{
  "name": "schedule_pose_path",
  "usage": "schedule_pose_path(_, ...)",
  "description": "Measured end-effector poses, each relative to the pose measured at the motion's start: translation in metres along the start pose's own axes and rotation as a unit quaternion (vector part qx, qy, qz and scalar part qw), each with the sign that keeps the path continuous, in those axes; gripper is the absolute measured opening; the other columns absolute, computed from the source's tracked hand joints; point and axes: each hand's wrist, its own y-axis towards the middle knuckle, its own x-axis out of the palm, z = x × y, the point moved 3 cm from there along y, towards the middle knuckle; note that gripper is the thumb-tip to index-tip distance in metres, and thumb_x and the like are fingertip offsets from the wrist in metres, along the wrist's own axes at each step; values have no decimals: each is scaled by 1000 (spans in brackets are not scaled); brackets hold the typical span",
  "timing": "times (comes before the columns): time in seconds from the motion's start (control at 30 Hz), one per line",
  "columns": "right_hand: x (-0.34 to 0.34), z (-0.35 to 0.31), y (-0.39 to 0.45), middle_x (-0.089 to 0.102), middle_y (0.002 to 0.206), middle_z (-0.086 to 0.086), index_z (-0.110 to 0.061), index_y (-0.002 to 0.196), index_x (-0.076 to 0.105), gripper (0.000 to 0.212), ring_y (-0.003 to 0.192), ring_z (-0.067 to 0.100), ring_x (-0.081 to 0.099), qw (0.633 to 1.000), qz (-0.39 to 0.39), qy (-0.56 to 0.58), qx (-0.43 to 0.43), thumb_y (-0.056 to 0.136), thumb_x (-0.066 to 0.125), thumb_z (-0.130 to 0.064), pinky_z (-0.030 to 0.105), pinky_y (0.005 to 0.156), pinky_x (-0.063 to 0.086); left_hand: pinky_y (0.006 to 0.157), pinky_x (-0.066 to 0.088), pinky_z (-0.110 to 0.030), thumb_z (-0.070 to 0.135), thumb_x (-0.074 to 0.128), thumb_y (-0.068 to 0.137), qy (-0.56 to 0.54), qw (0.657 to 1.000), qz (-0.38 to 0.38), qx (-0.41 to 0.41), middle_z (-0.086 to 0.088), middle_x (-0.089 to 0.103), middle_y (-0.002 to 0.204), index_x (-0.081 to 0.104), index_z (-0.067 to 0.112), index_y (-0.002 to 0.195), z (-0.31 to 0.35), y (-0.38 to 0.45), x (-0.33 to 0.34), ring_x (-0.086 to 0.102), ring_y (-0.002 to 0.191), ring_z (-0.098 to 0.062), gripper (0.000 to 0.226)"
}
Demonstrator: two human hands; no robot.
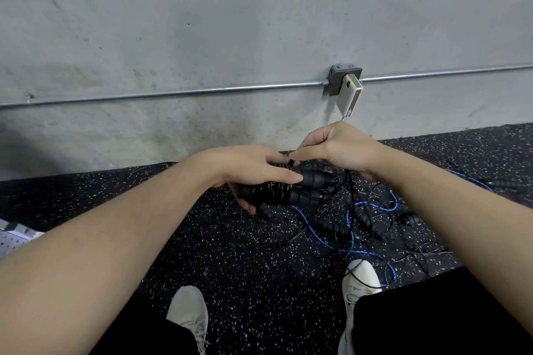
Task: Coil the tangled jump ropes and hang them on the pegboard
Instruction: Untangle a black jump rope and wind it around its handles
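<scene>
**Gripping the bundle, winding the last turns**

Left hand [253, 170] grips a pair of black handles [277, 190] with cord coiled round them, steadying the bundle above the floor [230, 253]. Right hand [337, 150] pinches the black cord [292, 163] at the coil, probably to wrap or tuck it. Tangled black and blue ropes [354, 228] lie below on the floor. No container shows; a pegboard corner [13, 241] sits far left.

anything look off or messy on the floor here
Yes: a tangle of loose ropes, black and blue, sprawls across the speckled floor below the hands, one strand crossing the right shoe. The left hand grips a wound black bundle; the right hand pinches its cord.
</scene>
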Motion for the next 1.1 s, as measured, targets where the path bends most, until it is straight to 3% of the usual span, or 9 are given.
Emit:
schedule_pose_path(0.07, 3, -4, -1, 72, 66, -11, -22, 78, 79, 8, 58, -2, 58, 999, 3, -29, -33, 81, 82, -28, 11, 57, 43, 57, 60, -31, 54, 65, 94, -7, 1000, 12, -4, -4, 76, 101, 63, 39, 129, -3, 1, 0, 75, 66, -24, 37)
schedule_pose_path(0.17, 6, -9, -1, 66, 55, -8, -20, 87, 79, 5, 45, -1, 51, 998, 18, -25, -54, 87, 78, -25, 12, 48, 38, 74, 49, -25, 60, 57, 95, 109, 989, 98, 31, 12, 70, 108, 64, 38, 128, -2, 7, -5, 67, 87, -9, 40)
schedule_pose_path(0.3, 5, -15, 0, 55, 53, -7, -23, 92, 67, 24, 43, 5, 46, 995, 87, -38, -11, 95, 62, -46, 22, 45, 34, 96, 49, -34, 55, 57, 97, 125, 982, 134, 50, 7, 69, 116, 65, 30, 125, -2, 11, -8, 64, 107, -16, 38)
schedule_pose_path(0.43, 3, -9, -4, 47, 49, -5, -18, 70, 65, 55, 43, 15, 42, 991, 28, -97, 90, 97, 46, -63, 24, 45, 33, 68, 46, -29, 50, 55, 100, 134, 977, 160, 44, 4, 66, 96, 58, 23, 107, -5, 15, -8, 62, 80, -12, 28)
schedule_pose_path(0.53, 9, -7, -4, 43, 50, -6, -22, 68, 56, 48, 46, 15, 38, 995, -26, -56, 75, 97, 49, -60, 23, 45, 35, 72, 48, -32, 51, 54, 100, 98, 976, 189, 34, 0, 64, 98, 52, 21, 107, -10, 17, -9, 61, 84, -17, 32)
schedule_pose_path(0.63, 18, -9, -5, 39, 55, -8, -21, 78, 50, 33, 47, 8, 31, 990, -53, 116, 50, 103, 51, -43, 19, 39, 24, 79, 60, -48, 53, 60, 97, -90, 977, 193, 22, -9, 69, 99, 52, 20, 109, -11, 18, -9, 70, 79, -27, 35)
schedule_pose_path(0.77, 20, -16, -5, 36, 56, -9, -22, 89, 51, 22, 45, 5, 24, 983, -52, 176, 25, 107, 46, -34, 17, 38, 18, 48, 58, -38, 33, 66, 98, -307, 933, 186, 13, -18, 69, 92, 50, 13, 114, -4, 13, -12, 68, 55, -28, 31)
schedule_pose_path(0.97, 12, -20, -6, 37, 52, -10, -23, 83, 51, 25, 45, 5, 25, 981, -29, 192, -1, 105, 49, -34, 18, 40, 18, 42, 52, -31, 33, 68, 96, -401, 901, 162, 39, -13, 70, 79, 48, 12, 116, 2, 9, -9, 67, 53, -29, 35)
schedule_pose_path(1.1, 10, -24, -6, 44, 50, -10, -23, 76, 54, 29, 48, 11, 28, 987, 23, 145, -60, 103, 53, -33, 27, 47, 21, 42, 49, -27, 51, 59, 95, -405, 903, 130, 65, -8, 67, 82, 62, 7, 116, 8, 8, -7, 64, 55, -24, 49)
